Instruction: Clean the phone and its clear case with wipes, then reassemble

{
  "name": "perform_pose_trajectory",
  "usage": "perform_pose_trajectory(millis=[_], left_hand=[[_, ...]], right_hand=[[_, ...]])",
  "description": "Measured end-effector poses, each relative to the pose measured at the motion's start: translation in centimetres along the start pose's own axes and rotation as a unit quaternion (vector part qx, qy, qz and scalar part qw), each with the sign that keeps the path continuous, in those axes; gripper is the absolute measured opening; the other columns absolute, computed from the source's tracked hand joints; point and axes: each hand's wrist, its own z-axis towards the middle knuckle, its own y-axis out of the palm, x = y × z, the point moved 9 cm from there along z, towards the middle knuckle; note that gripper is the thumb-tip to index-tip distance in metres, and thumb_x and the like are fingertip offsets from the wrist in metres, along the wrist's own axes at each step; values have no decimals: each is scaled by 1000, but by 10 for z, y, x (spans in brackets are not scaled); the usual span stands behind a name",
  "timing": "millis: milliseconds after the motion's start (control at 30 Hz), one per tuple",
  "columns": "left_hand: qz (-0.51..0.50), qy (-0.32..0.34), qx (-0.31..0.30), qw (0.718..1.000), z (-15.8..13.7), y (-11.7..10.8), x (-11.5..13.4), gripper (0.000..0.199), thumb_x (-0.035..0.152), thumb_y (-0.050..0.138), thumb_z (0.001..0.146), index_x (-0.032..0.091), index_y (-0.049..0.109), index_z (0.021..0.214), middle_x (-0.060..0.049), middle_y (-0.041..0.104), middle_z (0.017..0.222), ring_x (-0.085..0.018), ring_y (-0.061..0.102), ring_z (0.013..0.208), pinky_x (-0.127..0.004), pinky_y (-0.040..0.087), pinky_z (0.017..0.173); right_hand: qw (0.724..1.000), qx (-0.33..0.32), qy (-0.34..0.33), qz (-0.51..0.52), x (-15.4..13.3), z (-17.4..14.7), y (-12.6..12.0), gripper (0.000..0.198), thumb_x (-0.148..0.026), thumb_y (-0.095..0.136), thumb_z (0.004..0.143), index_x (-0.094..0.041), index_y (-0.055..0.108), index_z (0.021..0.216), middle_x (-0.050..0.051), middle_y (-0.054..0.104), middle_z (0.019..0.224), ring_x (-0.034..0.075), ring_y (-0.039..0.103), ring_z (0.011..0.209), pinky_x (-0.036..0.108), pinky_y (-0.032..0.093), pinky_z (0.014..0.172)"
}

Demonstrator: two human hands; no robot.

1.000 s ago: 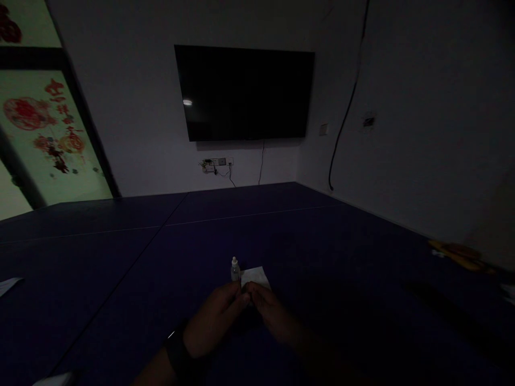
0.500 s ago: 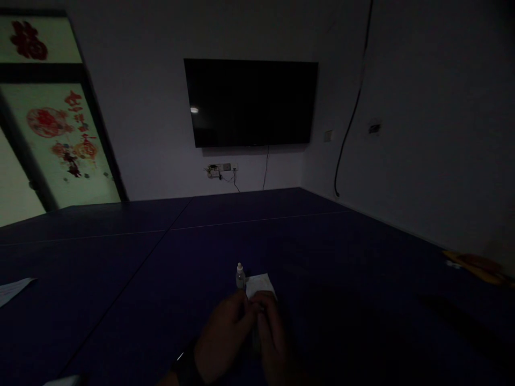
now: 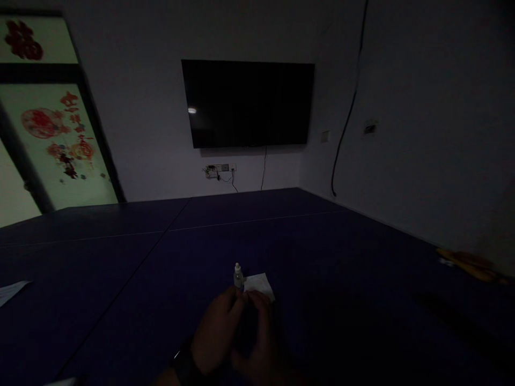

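A small clear dropper bottle [image 3: 238, 277] with a white cap stands upright on the dark blue table [image 3: 322, 252]. Beside it on the right lies a white sheet of paper [image 3: 259, 283]. My left hand [image 3: 217, 327], with a dark band at the wrist, has thumb and fingers pressed together just in front of the bottle; what they hold, if anything, is too dark to see. My right hand [image 3: 260, 335] reaches over the paper's near edge, its thumb apart from its bent fingers. Both hands' fingertips nearly meet.
Across the table a black television [image 3: 249, 104] hangs on the wall above sockets and cables [image 3: 219, 170]. Another paper [image 3: 12, 291] lies at the far left. A yellow item [image 3: 470, 264] sits along the right wall, where a black cable [image 3: 346, 128] hangs.
My right thumb has come away from the fingers and moved down and left, opening a gap between the hands. The camera view has shifted slightly; the bottle and paper look unmoved.
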Motion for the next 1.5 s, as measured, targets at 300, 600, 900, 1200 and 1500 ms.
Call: perform_pose_trajectory(millis=[300,600,900,1200,1500], left_hand=[[-73,158,-42,984,14,2,-7,45,54,43,102,21,59,128,-11,61,129,-24,55,123,-44,42,109],[-137,154,-79,975,31,-10,-20,40,48,76,84,24,72,116,-9,66,123,-26,60,119,-45,44,107],[-216,130,-81,964,38,-14,-26,43,48,91,66,19,71,90,-4,66,99,-19,63,93,-36,50,87],[-217,135,-144,956,32,-10,-21,37,43,85,77,20,64,97,-3,63,105,-18,64,97,-36,48,88],[-124,156,-141,970,29,-13,-12,30,38,79,84,20,59,98,-3,62,103,-19,59,97,-35,45,89]], right_hand=[[995,-39,24,90,26,27,-10,79,-24,77,68,-25,45,140,14,57,141,34,56,131,49,47,112],[962,-126,90,224,52,22,-4,87,-41,92,66,-31,49,141,12,54,144,32,56,134,48,47,111],[953,-152,130,226,43,24,-2,96,-38,100,51,-30,56,136,11,59,136,33,59,129,49,47,108],[949,-184,154,203,45,18,1,89,-31,93,61,-30,52,139,11,58,137,30,59,128,46,49,106],[942,-190,142,236,44,24,1,89,-28,93,58,-30,51,136,9,58,135,30,60,125,46,48,105]])
